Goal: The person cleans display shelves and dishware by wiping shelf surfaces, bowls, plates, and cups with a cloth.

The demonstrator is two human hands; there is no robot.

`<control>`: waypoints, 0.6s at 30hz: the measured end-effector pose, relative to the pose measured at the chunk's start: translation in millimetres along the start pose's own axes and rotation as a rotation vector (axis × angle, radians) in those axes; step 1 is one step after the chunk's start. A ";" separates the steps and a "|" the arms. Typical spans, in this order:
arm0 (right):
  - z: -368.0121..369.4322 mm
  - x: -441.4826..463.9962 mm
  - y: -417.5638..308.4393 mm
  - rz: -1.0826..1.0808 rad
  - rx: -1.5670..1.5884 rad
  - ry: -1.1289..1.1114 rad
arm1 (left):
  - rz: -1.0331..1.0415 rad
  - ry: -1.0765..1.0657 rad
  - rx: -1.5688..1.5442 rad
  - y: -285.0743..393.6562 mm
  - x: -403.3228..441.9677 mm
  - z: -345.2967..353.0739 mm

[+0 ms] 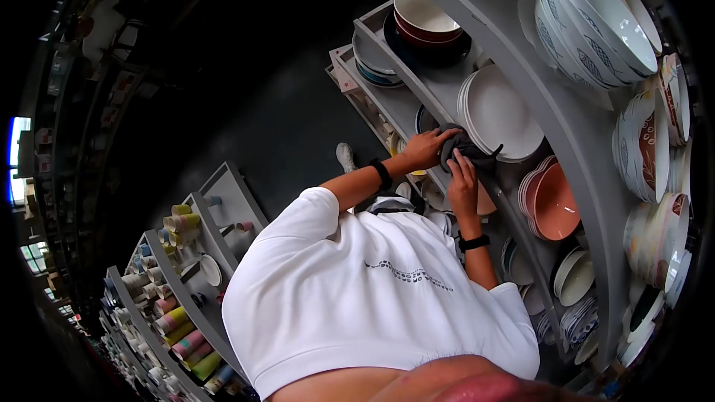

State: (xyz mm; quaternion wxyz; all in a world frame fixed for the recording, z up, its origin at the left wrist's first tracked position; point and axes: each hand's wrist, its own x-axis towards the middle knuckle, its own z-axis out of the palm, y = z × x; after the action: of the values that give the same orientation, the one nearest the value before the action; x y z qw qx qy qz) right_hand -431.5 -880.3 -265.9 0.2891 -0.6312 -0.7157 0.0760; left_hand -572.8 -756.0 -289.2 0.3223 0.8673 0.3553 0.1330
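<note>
A dark grey cloth (463, 150) is bunched between my two hands at the edge of a grey shelf. My left hand (428, 149) is closed on its near left side, the fingertips pressing into the folds. From below, my right hand (462, 181) pinches the cloth with its fingers. One loose corner points right, by the rim of a stack of white plates (505, 113). What lies under or inside the cloth is hidden.
Coral bowls (557, 201) stand right of my hands. A cream and red bowl stack (427, 13) sits farther up the shelf. Fish-patterned bowls (596, 30) fill the upper shelf (521, 67). Colourful cups (182, 227) line racks at lower left. Grey floor (298, 119) lies ahead.
</note>
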 end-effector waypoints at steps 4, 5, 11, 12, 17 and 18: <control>31.2 60.0 -14.7 -0.078 -0.022 -0.010 | -0.102 0.111 0.029 -42.1 7.7 -42.3; 39.7 79.2 -19.4 -0.084 -0.054 -0.025 | -0.165 0.131 0.025 -52.7 12.3 -56.0; 109.7 156.8 -6.8 -0.060 -0.363 0.003 | -0.274 0.142 -0.024 -96.2 35.0 -84.1; 115.4 165.4 -11.4 -0.069 -0.353 0.026 | -0.282 0.143 -0.021 -103.1 32.8 -94.1; 133.5 204.7 -34.7 0.002 -0.408 -0.037 | -0.124 0.167 0.074 -143.2 34.4 -146.8; 137.3 208.0 -35.0 0.010 -0.427 -0.019 | -0.126 0.163 0.073 -152.4 37.9 -151.1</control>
State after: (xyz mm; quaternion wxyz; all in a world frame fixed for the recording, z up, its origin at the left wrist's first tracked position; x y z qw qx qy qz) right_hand -539.1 -654.8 -296.0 0.1417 -0.6808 -0.7152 -0.0703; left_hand -696.1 -576.9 -274.3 0.2683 0.8407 0.4388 0.1693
